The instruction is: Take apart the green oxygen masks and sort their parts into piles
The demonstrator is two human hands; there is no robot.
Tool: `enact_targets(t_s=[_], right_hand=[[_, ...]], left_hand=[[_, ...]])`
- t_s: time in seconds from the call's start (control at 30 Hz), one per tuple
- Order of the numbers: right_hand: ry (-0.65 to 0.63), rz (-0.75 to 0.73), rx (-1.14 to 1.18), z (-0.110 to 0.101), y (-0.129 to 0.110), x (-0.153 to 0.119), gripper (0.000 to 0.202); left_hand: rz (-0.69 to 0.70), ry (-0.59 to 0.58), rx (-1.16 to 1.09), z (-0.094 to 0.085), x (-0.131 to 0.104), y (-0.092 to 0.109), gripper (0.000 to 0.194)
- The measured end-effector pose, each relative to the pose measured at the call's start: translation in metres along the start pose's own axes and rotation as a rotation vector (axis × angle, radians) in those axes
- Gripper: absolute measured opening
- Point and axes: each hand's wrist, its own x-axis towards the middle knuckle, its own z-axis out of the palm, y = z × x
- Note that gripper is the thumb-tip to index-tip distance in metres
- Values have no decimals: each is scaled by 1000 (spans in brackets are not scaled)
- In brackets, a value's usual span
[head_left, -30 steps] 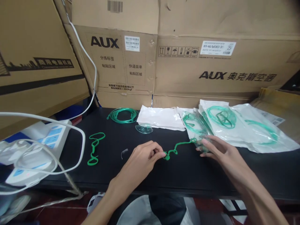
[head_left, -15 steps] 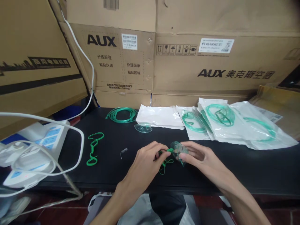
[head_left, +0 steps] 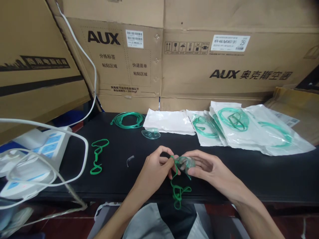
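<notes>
My right hand (head_left: 205, 164) is closed around a clear plastic oxygen mask (head_left: 185, 163) above the front part of the black table. At the mask's left side, my left hand (head_left: 159, 164) pinches a green elastic strap (head_left: 177, 191). The strap's looped, tangled end hangs below my fingers, near the table's front edge. Whether the strap is fastened to the mask is hidden by my fingertips. A second green strap (head_left: 97, 156) lies twisted on the table to the left. Between it and my left hand lies a small clear tube with a thin wire (head_left: 130, 160).
Along the back lie coiled green tubing (head_left: 128, 120), another clear mask (head_left: 151, 133), a white packet (head_left: 169, 121) and several bagged tubing sets (head_left: 234, 124). A white power strip (head_left: 53, 149) and looping cables (head_left: 86, 156) occupy the left. Cardboard boxes (head_left: 186, 73) stand behind the table.
My left hand has drawn the strap up to the mask's left edge, and more of the strap now hangs down in front. The mask has shifted slightly left in my right hand.
</notes>
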Motion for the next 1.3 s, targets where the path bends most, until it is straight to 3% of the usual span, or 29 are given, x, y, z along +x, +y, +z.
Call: enact_targets(t_s=[0.13,0.4,0.47,0.63,0.7,0.77,0.93,1.0,1.13,1.3], right_hand=[[93,-18,-7,1,2,1,33],[213,-43,-54,-1,5,2,38],[356,-57,-116,-9,8,2,45],[882,-132,-242,-48,14,-1,63],[981,-147,-242,-57,9,-8,62],[879,-107,-206,-54,0,-16,54],[36,61,61,1,-12,-22,38],[-139,107,196,23,-7,-16,34],[-166,116,279,35,2,-7,28],[6,33,192,7,-2,-14,32]], left_hand=[[60,-45,-11,0,-2,5,12],[168,46,146,3,-6,8,16],[175,36,214,2,-8,10,17],[180,14,284,-2,-12,17,15],[171,23,238,-5,-12,19,17],[150,36,150,-7,-11,20,21],[143,86,-64,-5,-9,25,31],[157,100,-104,-3,-9,28,32],[214,172,-152,-9,-10,34,34],[264,290,-180,-24,-7,36,41]])
